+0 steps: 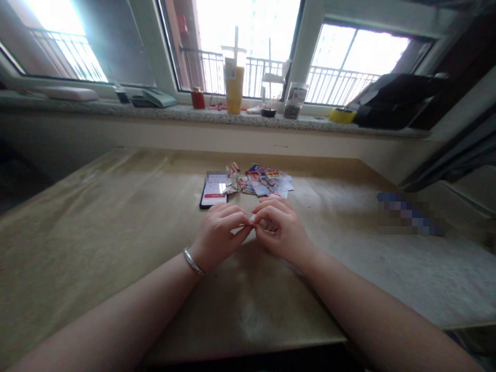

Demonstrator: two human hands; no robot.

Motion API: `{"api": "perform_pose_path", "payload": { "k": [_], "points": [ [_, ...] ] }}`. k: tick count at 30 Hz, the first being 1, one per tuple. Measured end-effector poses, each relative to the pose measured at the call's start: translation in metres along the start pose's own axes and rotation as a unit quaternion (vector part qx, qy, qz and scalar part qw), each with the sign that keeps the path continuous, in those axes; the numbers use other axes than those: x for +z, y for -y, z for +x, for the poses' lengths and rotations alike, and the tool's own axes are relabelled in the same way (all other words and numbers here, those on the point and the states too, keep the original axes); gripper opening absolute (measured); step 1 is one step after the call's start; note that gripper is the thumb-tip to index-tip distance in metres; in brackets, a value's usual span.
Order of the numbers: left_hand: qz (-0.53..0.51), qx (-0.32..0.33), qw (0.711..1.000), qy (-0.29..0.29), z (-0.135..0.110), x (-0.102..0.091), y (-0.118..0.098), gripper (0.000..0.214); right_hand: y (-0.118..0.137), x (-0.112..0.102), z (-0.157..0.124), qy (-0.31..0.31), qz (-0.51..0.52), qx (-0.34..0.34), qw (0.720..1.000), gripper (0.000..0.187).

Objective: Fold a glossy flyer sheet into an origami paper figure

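My left hand (220,230), with a silver bangle (192,262) on its wrist, and my right hand (279,228) meet over the middle of the table. Both pinch a small folded piece of paper (251,223) between their fingertips; most of it is hidden by the fingers. Just beyond my hands lies a phone (213,191) with a lit screen. Beside it is a folded paper figure (233,182) and a heap of colourful printed paper pieces (268,182).
The beige table (96,222) runs to a wall below a stone windowsill (174,111). On the sill stand a yellow cup with a straw (234,88), a red cup (198,98), a jar (294,101) and a black bag (395,101). A blurred object (411,214) lies at right.
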State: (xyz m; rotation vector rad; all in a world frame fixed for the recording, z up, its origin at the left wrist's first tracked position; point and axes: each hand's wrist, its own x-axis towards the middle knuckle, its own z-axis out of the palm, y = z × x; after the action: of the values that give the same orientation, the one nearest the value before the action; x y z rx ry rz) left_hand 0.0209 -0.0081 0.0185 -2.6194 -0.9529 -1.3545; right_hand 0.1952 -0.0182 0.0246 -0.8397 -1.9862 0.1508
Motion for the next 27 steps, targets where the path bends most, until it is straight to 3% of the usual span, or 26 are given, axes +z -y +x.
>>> {"api": "perform_pose_path", "payload": {
  "k": [20, 27],
  "points": [
    [0.018, 0.009, 1.0, 0.022, 0.0001, -0.0021, 0.0021, 0.018, -0.0053, -0.0076, 0.0029, 0.026, -0.033, -0.005, 0.999, 0.011],
    [0.039, 0.034, 0.997, 0.054, -0.0004, -0.0046, 0.0029, 0.017, -0.0066, -0.0071, 0.002, 0.032, -0.032, -0.011, 0.999, 0.009]
  ]
}}
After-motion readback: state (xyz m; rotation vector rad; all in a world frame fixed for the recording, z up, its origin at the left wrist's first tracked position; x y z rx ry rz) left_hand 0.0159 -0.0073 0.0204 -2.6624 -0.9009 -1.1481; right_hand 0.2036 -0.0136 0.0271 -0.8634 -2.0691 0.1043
